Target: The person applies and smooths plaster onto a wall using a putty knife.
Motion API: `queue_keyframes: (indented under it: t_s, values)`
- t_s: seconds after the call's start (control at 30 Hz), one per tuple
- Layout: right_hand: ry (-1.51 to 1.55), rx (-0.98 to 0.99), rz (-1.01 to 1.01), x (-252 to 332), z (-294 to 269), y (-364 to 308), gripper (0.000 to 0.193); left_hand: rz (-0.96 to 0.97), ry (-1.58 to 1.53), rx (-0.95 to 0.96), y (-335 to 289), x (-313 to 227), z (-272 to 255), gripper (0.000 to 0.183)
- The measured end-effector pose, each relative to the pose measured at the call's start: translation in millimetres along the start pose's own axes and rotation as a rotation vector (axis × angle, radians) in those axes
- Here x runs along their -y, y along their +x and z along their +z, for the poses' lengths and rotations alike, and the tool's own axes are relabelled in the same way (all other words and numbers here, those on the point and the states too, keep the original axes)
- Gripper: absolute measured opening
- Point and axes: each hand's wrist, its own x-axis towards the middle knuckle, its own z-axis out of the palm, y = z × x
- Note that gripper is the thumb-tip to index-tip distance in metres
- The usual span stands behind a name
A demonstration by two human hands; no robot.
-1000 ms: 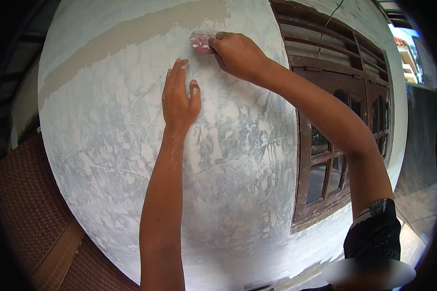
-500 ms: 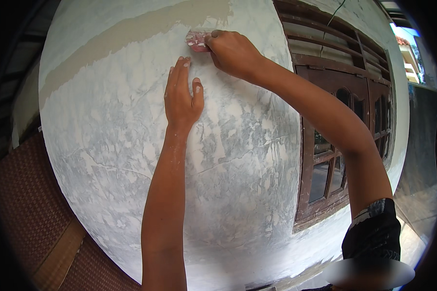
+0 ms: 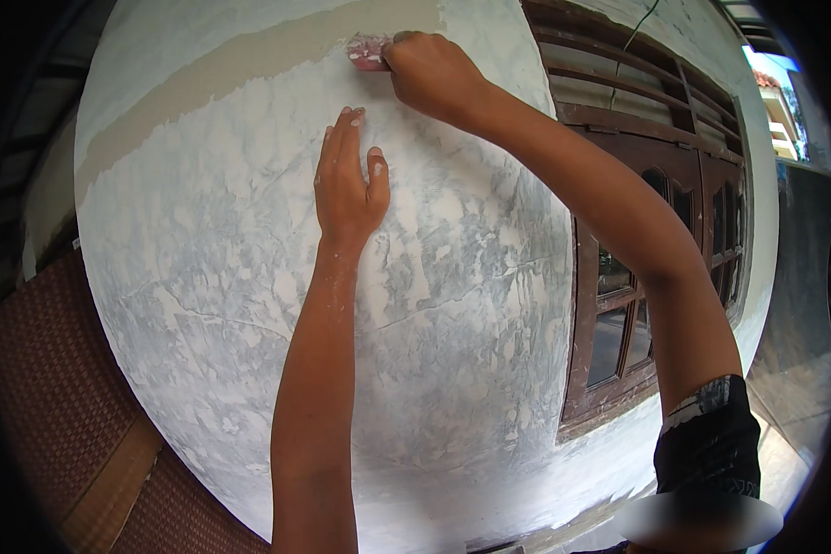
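A wall (image 3: 452, 305) fills the middle of the view, patchy white and grey with a few thin cracks. Across its upper left runs a bare beige-grey band (image 3: 240, 65). My right hand (image 3: 439, 78) is closed round a reddish putty knife (image 3: 368, 54) smeared with white filler. The blade lies at the wall, close under the band's lower edge. Below and left of it, my left hand (image 3: 349, 189) is open, its fingers pointing up and its thumb apart. White specks of filler dot its fingertips. Whether its palm touches the wall, I cannot tell.
A brown wooden window (image 3: 619, 305) with glass panes and a slatted vent (image 3: 619, 69) is set in the wall at right. Brown woven panels (image 3: 51, 379) stand at lower left. A thin cable (image 3: 639, 28) hangs by the vent.
My right hand has moved up and slightly left along the wall with the putty knife, nearer the beige-grey band. The left hand has stayed almost in place.
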Motion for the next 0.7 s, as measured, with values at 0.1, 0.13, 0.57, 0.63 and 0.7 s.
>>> queue_keyframes:
  t_s: [0.1,0.13,0.57,0.63,0.7]
  values:
    - [-0.046,-0.111,0.048,-40.8,2.5,29.8,0.014,0.005,-0.013,-0.002,0.8,-2.7,3.7,0.047]
    - [-0.061,-0.068,0.119,-56.9,6.6,36.5,0.013,0.007,-0.014,-0.004,1.4,-3.9,6.2,0.047]
    - [-0.067,-0.053,0.049,-54.0,4.8,36.2,0.013,0.011,-0.019,-0.014,2.3,-5.4,5.2,0.048]
    - [-0.095,-0.075,0.08,-70.1,25.7,41.9,0.012,-0.01,-0.031,-0.016,0.9,-3.6,6.1,0.048]
    - [-0.045,0.006,-0.002,-33.8,19.4,26.5,0.012,-0.019,-0.007,-0.005,-2.2,2.9,-3.4,0.047]
